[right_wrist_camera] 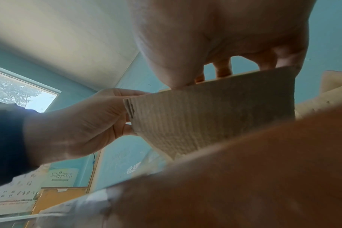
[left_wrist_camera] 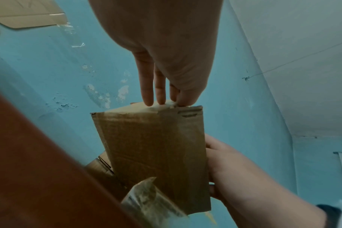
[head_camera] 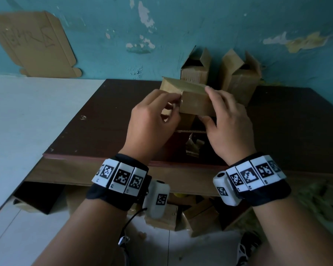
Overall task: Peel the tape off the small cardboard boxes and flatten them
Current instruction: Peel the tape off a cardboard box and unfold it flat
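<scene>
A small cardboard box (head_camera: 194, 104) is held in the air above the dark brown table (head_camera: 108, 120). My right hand (head_camera: 206, 105) grips its right end, fingers over the top and thumb underneath. At the box's left top corner, my left hand (head_camera: 174, 104) pinches a lifted end of clear tape (left_wrist_camera: 171, 104) between thumb and fingers. The left wrist view shows the box (left_wrist_camera: 154, 154) from below, with tape running down its side and my right hand (left_wrist_camera: 224, 163) behind it. In the right wrist view the box (right_wrist_camera: 215, 114) sits between both hands.
Two opened cardboard boxes (head_camera: 195, 72) (head_camera: 238, 79) stand at the table's back against the blue wall. A crumpled wad of tape (head_camera: 192, 148) lies on the table under my hands. Flat cardboard (head_camera: 33, 45) leans on the wall at left. More boxes (head_camera: 202, 215) lie on the floor below the table.
</scene>
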